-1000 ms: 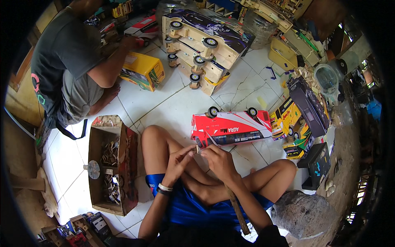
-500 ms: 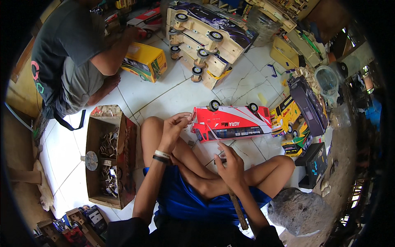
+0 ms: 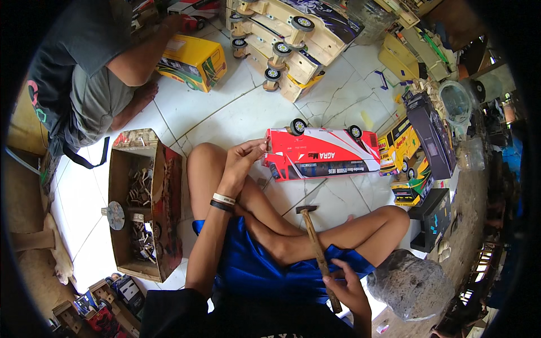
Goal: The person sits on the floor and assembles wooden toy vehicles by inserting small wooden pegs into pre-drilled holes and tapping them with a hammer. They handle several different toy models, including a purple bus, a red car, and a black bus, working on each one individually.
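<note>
In front of my crossed legs a red and white toy bus [image 3: 329,155] lies on its side, its wheels [image 3: 298,127] facing away from me. My left hand [image 3: 244,163] is at the bus's left end, thumb and fingers pinched together against that edge. Whatever sits between those fingertips is too small to make out. Across my right thigh slants a hammer [image 3: 316,243] with a wooden handle, its dark head pointing away from me. My right hand [image 3: 350,290] is low by my right thigh, closing its fingers on the lower handle.
On my left stands an open wooden box [image 3: 163,225] of small wood pieces. Beyond it a person [image 3: 96,67] squats beside a yellow toy bus [image 3: 194,63]. Upturned wooden vehicles [image 3: 293,42] lie ahead. Yellow toy trucks [image 3: 401,147] and a grey lump in plastic [image 3: 411,284] are on my right.
My right hand has dropped from near the hammer head down to the lower handle, leaving the head in plain sight. My left hand stays pinched at the bus's end. The view has shifted slightly.
</note>
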Demonstrator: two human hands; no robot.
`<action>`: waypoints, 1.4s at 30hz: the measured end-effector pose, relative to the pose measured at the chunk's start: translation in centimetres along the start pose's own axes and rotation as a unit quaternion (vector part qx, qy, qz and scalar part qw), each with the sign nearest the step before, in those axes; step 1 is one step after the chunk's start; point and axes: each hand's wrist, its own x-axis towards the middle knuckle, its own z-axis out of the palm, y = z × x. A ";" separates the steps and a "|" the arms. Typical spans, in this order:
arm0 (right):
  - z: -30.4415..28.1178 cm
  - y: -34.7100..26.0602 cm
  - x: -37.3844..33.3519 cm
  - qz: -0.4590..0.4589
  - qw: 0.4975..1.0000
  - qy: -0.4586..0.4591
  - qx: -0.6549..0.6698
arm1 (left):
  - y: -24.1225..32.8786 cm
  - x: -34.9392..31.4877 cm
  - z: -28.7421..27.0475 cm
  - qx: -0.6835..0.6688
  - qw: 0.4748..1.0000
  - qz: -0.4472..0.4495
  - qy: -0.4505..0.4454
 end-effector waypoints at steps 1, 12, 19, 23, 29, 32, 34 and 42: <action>-0.1 0.2 -0.4 0.045 0.997 -0.038 0.050 | 0.0 0.0 -0.1 0.006 1.000 0.002 -0.002; 1.1 -1.0 -2.1 0.148 0.966 -0.111 0.182 | -0.1 0.2 -0.1 -0.017 1.000 -0.004 0.000; 2.3 -1.0 -3.6 -0.023 0.996 -0.039 0.073 | -0.1 0.1 -0.1 -0.030 1.000 -0.001 -0.003; 3.4 -0.4 -2.7 -0.097 0.992 0.077 0.002 | -0.1 0.2 0.0 -0.032 0.999 -0.003 -0.006; 5.3 -0.7 2.6 -0.365 0.873 0.205 -0.249 | 0.0 0.2 -0.2 -0.029 1.000 -0.008 0.001; 5.6 -1.3 4.1 -0.239 0.940 0.145 -0.197 | -0.1 0.3 -0.2 -0.035 0.999 -0.007 -0.005; 5.3 -1.6 5.1 -0.207 0.947 0.125 -0.209 | -0.2 0.3 -0.2 -0.029 1.000 -0.007 -0.002; 4.9 -1.0 7.1 -0.242 0.916 0.121 -0.296 | -0.8 0.5 -0.4 -0.047 0.999 0.000 -0.020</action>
